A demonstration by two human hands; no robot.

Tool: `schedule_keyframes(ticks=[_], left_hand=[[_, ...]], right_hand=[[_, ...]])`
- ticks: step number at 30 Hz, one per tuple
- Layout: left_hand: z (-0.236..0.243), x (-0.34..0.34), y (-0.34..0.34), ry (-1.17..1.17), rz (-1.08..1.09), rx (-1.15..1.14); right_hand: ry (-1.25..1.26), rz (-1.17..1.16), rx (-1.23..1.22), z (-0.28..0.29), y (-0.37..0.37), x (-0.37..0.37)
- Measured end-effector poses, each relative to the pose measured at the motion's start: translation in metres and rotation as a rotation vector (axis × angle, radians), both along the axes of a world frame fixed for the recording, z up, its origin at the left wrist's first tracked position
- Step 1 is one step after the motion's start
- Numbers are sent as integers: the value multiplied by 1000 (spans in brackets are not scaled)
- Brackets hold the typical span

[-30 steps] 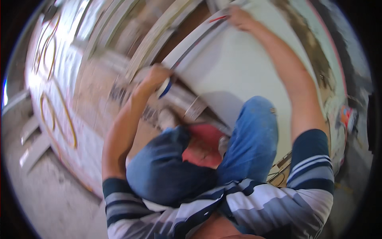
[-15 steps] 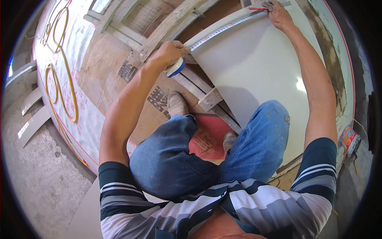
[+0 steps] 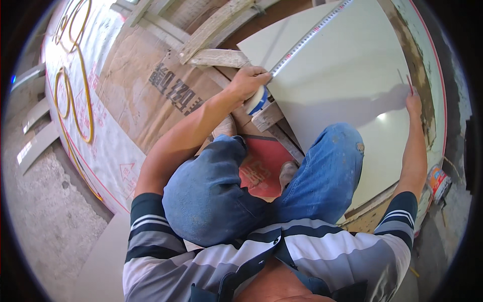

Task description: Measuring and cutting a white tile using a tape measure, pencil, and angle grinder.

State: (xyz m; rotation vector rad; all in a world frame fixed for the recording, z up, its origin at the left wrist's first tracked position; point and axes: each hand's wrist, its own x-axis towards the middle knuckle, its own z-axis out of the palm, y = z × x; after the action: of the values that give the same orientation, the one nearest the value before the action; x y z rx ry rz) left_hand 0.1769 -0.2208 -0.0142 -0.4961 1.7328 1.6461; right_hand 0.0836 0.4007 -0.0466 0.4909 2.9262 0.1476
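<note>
My left hand (image 3: pixel 249 83) is closed round a white and blue tape measure (image 3: pixel 258 103) at the left edge of a large pale glossy tile (image 3: pixel 347 75). From it the pulled-out blade (image 3: pixel 308 38) runs slanting across the tile to its far edge, where the blade's end goes out of sight. My right hand (image 3: pixel 414 104) is closed on a thin red pencil (image 3: pixel 409 84) at the tile's right edge, apart from the tape, the pencil's tip pointing away from me. A shadow falls on the tile beside it.
Wooden battens (image 3: pixel 221 58) lie under and left of the tile. Flattened cardboard (image 3: pixel 136 85) and white printed sheeting (image 3: pixel 113 146) cover the floor at left, with a coiled yellow hose (image 3: pixel 83 95) on top. A can (image 3: pixel 439 183) stands at right. My knees are close to the tile.
My right hand has let go of the tape's far end and come back toward me along the tile's right edge with the pencil. My left hand has shifted right and nearer with the tape measure.
</note>
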Motion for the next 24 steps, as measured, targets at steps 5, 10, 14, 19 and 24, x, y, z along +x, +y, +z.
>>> schedule_keyframes(ticks=[5, 10, 14, 19, 24], left_hand=[[-2, 12, 0, 58, -42, -104], [7, 45, -34, 93, 118, -189], [16, 67, -69, 28, 189, -215], [18, 85, -102, 41, 23, -141], [22, 63, -147, 194, -345, -398]], right_hand=[[-143, 11, 68, -8, 3, -21], [-34, 110, -6, -8, -26, 0], [5, 147, 0, -9, -68, 17], [103, 199, 0, -6, -100, 19], [-225, 231, 132, 36, -138, 19]])
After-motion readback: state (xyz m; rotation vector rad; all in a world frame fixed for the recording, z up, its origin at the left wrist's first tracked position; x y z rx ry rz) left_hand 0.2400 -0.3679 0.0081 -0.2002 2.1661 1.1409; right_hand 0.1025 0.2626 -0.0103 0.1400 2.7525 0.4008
